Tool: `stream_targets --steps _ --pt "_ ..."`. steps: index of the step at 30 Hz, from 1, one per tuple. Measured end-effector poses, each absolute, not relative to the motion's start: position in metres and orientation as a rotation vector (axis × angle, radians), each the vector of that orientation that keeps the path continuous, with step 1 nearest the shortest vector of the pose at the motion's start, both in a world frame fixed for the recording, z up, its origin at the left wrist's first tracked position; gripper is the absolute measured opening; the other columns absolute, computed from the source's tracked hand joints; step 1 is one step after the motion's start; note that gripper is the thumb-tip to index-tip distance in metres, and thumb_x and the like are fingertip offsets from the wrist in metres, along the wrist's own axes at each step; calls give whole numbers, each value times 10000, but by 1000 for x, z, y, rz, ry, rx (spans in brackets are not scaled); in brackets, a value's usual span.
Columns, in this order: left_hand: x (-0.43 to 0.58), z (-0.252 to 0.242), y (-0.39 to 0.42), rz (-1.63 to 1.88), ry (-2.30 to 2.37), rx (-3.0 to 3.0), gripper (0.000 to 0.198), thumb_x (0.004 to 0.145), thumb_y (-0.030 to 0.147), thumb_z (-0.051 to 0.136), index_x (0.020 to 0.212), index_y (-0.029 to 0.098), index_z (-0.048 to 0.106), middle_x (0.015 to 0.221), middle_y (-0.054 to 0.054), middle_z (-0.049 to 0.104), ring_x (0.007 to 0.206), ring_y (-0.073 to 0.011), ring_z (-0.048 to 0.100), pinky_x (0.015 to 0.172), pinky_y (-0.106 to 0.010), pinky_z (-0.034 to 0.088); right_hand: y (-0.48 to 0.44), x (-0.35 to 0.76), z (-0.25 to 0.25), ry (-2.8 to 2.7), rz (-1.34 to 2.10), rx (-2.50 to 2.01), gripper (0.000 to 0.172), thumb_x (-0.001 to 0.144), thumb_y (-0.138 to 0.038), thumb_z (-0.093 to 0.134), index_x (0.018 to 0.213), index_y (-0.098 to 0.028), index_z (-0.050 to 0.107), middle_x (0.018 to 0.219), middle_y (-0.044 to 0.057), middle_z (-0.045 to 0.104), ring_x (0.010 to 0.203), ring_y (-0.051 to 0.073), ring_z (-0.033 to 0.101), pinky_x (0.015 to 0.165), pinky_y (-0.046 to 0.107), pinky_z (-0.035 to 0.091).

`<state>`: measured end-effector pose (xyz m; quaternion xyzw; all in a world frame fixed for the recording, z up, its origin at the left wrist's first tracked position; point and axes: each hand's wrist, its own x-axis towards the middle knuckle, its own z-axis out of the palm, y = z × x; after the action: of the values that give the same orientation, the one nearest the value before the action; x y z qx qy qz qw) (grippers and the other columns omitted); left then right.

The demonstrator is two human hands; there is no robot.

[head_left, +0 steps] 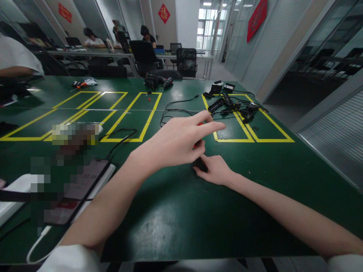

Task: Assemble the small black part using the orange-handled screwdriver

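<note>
My left hand is above the middle of the green table, its thumb and lower fingers closed on a red object that looks like a handle. Most of that object is hidden behind the fingers, while the index finger stretches out to the right. Just below, my right hand pinches a small black part close to the tabletop. The red object stands right over the black part; whether they touch is hidden by my fingers.
Beyond my hands, black mechanical parts and cables lie across yellow tape outlines. A phone and a white power strip are at left. Farther back are a coiled black cable and orange-handled tools. People sit beyond the table.
</note>
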<state>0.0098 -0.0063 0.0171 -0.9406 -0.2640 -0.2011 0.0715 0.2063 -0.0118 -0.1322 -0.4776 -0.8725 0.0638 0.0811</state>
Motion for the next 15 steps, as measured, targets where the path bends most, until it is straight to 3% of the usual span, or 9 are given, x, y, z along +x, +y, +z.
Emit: stream_targets --steps 8,15 --pt "10 18 -9 -605 -780 -2845 518 867 166 526 1379 237 571 1314 -97 586 951 -186 666 776 -283 523 -12 207 -133 -2600 193 -1412 281 965 -447 497 1027 -191 594 837 60 771 737 253 731 617 310 351" --pt "9 18 -7 -610 -833 -2817 490 906 188 505 1391 243 555 1217 -75 635 880 -165 670 721 -256 506 -12 206 -131 -2603 209 -1429 299 961 -453 509 1061 -180 577 876 77 773 739 246 723 629 306 363"
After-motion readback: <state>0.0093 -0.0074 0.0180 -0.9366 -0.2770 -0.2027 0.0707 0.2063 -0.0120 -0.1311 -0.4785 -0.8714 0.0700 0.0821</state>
